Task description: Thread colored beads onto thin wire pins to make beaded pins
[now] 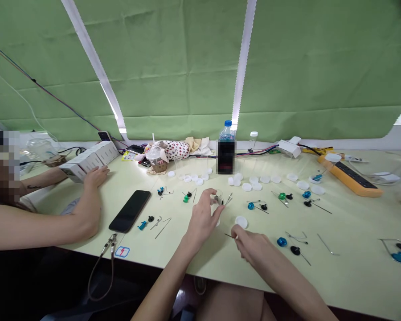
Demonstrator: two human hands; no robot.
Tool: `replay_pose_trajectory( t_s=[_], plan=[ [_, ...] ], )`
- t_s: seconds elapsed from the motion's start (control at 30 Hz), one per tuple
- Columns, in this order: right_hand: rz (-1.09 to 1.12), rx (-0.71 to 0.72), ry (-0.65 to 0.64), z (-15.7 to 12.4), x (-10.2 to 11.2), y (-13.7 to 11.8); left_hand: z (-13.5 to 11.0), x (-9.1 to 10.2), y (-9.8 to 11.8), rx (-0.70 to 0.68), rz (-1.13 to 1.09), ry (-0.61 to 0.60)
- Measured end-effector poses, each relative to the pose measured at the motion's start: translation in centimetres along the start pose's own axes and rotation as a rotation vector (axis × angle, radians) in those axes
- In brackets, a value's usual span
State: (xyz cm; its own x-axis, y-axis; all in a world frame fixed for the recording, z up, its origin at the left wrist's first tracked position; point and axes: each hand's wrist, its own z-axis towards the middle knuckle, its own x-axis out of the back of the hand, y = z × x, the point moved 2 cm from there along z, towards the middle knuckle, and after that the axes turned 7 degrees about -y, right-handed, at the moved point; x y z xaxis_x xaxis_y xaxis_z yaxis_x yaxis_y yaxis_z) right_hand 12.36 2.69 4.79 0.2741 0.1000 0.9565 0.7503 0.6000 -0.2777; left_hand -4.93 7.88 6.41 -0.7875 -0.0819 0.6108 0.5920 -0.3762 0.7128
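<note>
My left hand [202,218] is closed around a small clear container [217,195], with a dark part and a bent metal wire [229,199] showing at its side. Between the pinched fingers of my right hand [249,244] is a thin metal rod [228,235], its tip pointing left. A white round cap [241,222] lies just beyond that hand. To the right are a blue plastic piece [251,206] and a black disc-shaped piece [263,207] with a wire. Nearer the front sit another blue piece [281,242] and a black disc on a pin [295,250].
Several white caps [264,179] lie around a blue-capped bottle [227,131]. An orange power strip [354,178] is at the right. On the left are a black phone [129,211] and a co-worker's hands on white boxes [90,160]. More small part sets dot the table [173,249].
</note>
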Motion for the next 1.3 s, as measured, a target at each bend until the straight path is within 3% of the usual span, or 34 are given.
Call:
replay_pose_trajectory(
  t_s=[0.1, 0.17, 0.3, 0.5, 0.7, 0.83, 0.97, 1.1, 1.2, 1.3],
  plan=[
    [0.11, -0.032, 0.078, 0.7, 2.8, 0.9, -0.4, -0.9, -0.8, -0.079, -0.057, 0.059],
    [0.068, -0.027, 0.17, 1.3, 4.8, 1.2, -0.7, -1.4, -1.0, -0.129, -0.059, 0.074],
    [-0.285, 0.029, 0.33, 2.8, 7.9, 0.9, -1.4, -2.1, -1.2, -0.15, -0.068, 0.113],
    [-0.742, 0.163, 0.353, 5.6, 9.4, -1.1, -1.6, -2.2, -1.8, -0.137, -0.141, 0.164],
    [-0.831, 0.364, 0.253, 7.1, 8.4, -2.9, -1.8, -2.1, -1.9, -0.119, -0.153, 0.154],
    [-0.579, 0.433, 0.237, 6.0, 8.5, -1.1, -1.8, -1.7, -2.0, -0.06, -0.206, 0.16],
    [-0.124, 0.139, 0.405, 3.4, 6.5, 3.2, -1.6, -1.3, -2.2, -0.04, -0.185, 0.154],
    [-0.003, -0.151, 0.279, 1.3, 1.4, 5.1, -1.4, -1.1, -2.0, -0.021, -0.194, 0.112],
    [-0.021, -0.204, 0.215, 1.1, -1.6, 4.6, -1.4, -1.2, -1.5, 0.055, -0.185, 0.019],
    [-0.009, -0.215, 0.23, 1.7, -2.8, 4.0, -2.1, -1.6, -0.6, 0.101, -0.188, -0.079]
  ],
)
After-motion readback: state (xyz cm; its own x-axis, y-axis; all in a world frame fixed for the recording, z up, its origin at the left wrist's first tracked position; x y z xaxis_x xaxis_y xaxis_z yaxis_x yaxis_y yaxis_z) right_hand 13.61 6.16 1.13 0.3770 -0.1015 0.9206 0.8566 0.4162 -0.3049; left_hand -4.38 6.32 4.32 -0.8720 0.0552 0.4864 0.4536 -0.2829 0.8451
